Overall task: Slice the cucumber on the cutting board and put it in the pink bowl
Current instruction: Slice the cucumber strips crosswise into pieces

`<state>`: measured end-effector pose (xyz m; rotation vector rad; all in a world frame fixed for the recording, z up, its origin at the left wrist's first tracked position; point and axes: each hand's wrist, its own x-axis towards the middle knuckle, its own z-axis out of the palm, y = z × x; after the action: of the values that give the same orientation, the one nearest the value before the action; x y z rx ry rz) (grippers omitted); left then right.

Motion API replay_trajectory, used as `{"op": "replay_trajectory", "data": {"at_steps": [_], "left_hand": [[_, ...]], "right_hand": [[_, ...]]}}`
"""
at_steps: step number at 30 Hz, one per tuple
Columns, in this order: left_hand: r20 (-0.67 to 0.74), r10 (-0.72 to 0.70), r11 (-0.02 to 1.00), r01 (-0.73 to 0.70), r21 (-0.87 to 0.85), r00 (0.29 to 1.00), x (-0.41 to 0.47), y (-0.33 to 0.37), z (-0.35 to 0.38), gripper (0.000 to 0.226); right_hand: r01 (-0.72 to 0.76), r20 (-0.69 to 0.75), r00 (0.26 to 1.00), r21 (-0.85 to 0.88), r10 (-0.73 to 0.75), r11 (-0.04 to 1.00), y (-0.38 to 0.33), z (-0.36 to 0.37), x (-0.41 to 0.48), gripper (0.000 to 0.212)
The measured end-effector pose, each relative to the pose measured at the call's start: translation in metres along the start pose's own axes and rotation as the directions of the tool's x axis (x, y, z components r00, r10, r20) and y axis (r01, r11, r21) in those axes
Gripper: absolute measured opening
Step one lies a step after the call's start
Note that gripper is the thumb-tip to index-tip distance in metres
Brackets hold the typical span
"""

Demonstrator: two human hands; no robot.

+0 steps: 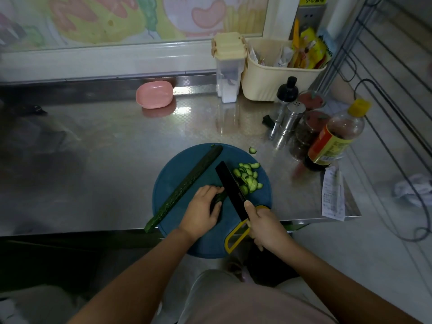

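Observation:
A round blue cutting board lies at the steel counter's front edge. A long cucumber half lies diagonally across its left side. My left hand presses down on a short dark cucumber piece. A black knife with a yellow handle stands against that piece's end, gripped by my right hand. A heap of pale green slices lies right of the blade, and one stray slice sits off the board. The pink bowl stands at the back of the counter, apart from both hands.
At the back right stand a clear lidded container and a cream basket of packets. Shakers, spice jars and a dark sauce bottle crowd the counter's right side. A paper receipt hangs at the right edge.

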<state>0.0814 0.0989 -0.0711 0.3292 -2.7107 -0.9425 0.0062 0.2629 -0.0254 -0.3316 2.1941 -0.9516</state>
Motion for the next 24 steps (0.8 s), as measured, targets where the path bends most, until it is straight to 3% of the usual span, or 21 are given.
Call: {"op": "replay_trajectory", "data": {"at_steps": [10, 15, 24], "left_hand": [[-0.022, -0.006, 1.000, 0.005, -0.022, 1.000, 0.000, -0.001, 0.003, 0.032], [-0.020, -0.010, 1.000, 0.010, 0.002, 1.000, 0.000, 0.000, 0.004, 0.033], [-0.021, -0.015, 1.000, 0.015, 0.016, 1.000, 0.000, 0.003, 0.003, 0.031]], "right_hand": [[-0.075, 0.085, 0.994, 0.060, 0.070, 0.995, 0.003, 0.000, 0.009, 0.052], [0.014, 0.009, 1.000, 0.014, -0.014, 1.000, 0.005, 0.011, 0.008, 0.059], [0.031, -0.024, 0.999, -0.001, -0.031, 1.000, 0.011, 0.008, -0.001, 0.050]]}}
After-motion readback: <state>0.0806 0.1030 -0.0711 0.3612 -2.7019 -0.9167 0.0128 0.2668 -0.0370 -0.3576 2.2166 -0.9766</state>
